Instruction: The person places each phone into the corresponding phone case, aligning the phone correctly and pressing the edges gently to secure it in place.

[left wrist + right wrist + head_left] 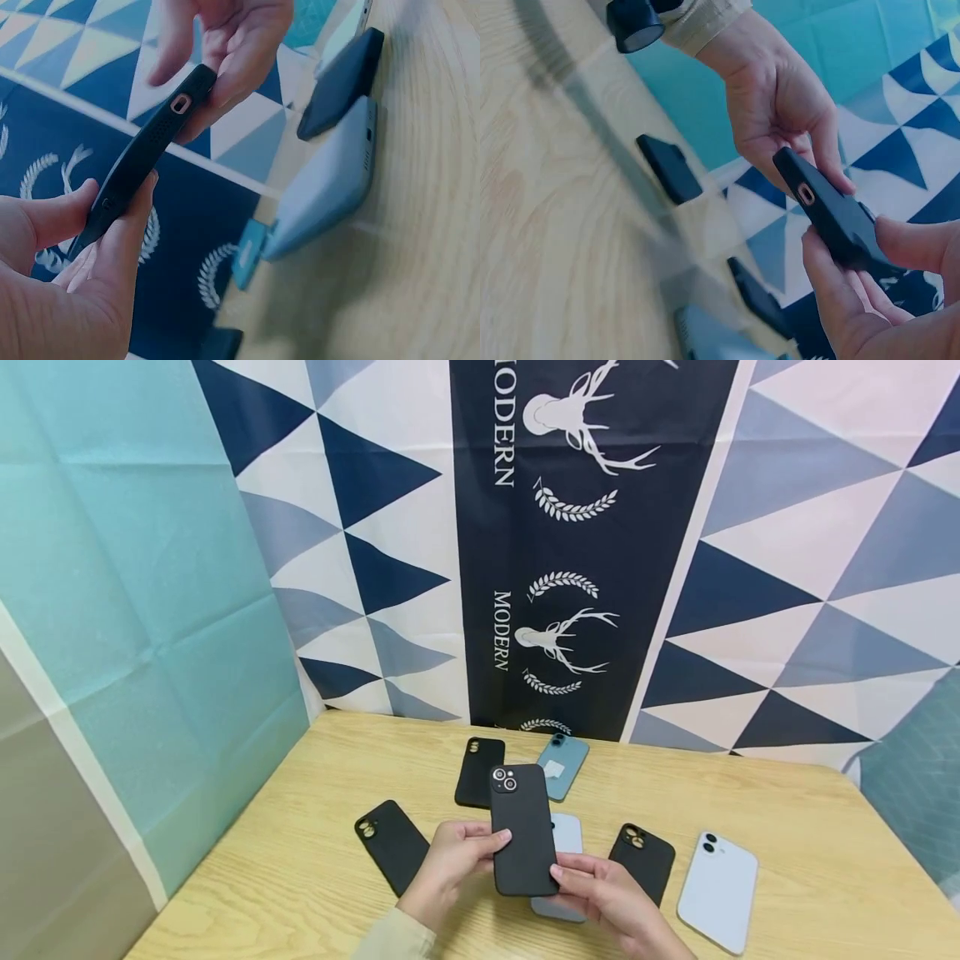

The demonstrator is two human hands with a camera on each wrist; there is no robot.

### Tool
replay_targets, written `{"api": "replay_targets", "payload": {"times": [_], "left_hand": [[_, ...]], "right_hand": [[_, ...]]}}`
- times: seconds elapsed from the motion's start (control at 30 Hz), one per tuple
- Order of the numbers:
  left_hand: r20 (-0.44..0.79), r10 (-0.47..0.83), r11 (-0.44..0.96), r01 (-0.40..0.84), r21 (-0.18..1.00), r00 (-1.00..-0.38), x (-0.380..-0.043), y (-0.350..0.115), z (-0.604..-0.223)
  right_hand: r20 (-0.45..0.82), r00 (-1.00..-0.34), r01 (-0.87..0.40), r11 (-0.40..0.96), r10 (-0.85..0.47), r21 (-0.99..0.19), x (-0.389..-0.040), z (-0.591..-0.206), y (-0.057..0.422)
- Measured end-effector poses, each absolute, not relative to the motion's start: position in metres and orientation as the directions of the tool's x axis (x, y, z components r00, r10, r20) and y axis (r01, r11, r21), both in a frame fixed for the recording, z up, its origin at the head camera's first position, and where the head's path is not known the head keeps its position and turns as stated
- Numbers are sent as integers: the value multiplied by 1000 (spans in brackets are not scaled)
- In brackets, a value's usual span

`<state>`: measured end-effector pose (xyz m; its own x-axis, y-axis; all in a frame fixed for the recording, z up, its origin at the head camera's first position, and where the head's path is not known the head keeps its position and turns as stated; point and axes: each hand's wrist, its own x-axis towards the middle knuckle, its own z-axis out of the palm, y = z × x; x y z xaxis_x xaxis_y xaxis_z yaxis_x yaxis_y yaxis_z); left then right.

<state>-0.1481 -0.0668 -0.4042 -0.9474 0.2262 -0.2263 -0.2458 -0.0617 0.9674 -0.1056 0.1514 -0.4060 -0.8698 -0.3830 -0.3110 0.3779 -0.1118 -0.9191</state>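
Note:
A smartphone in a black phone case [522, 839] is held above the table by both hands, its back and two camera lenses turned up. My left hand [453, 860] grips its left edge, the thumb on the back and the fingers underneath. At the lower right corner, my right hand [606, 893] pinches it with thumb and fingers. The left wrist view shows the case's bottom edge with its charging port opening. Partly hidden below the held phone lies a pale phone [567, 835] on the table.
Black phone cases lie on the wooden table [300, 860]: one at left [393, 843], one behind [478, 768], one at right [647, 860]. A blue phone [570, 764] lies at the back, a white phone [718, 893] far right. Patterned cloth [375, 552] hangs behind the table.

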Motion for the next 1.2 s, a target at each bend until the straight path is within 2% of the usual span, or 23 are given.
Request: {"api": "replay_targets", "payload": {"times": [0.23, 0.5, 0.67, 0.83, 0.93, 1.0, 1.07, 1.2], "left_hand": [[-319, 186, -11, -327, 945, -929, -157, -78, -431], [-398, 167, 99, -387, 917, -902, -158, -90, -443], [-425, 167, 141, -405, 903, -890, -159, -95, -445], [-441, 169, 165, -416, 894, -882, -160, -98, -447], [-445, 173, 171, -418, 892, -879, -160, -99, -449], [-444, 176, 176, -416, 892, -879, -161, -100, -449], [-440, 171, 195, -407, 892, -882, -162, -100, -449], [-421, 140, 276, -373, 886, -896, -163, -100, -447]], "right_hand": [[-359, -871, 419, -125, -336, -900, -107, -421, 165], [-394, -878, 439, -129, -272, -889, -112, -417, 199], [-366, -893, 406, -117, -261, -907, -117, -413, 222], [-317, -915, 362, -161, -250, -918, -121, -408, 243], [-303, -930, 338, -164, -206, -927, -123, -403, 257], [-296, -944, 315, -129, -149, -940, -125, -399, 264], [-294, -954, 296, -33, -56, -955, -125, -395, 269], [-280, -952, 305, 269, 126, -914, -123, -390, 272]]}}
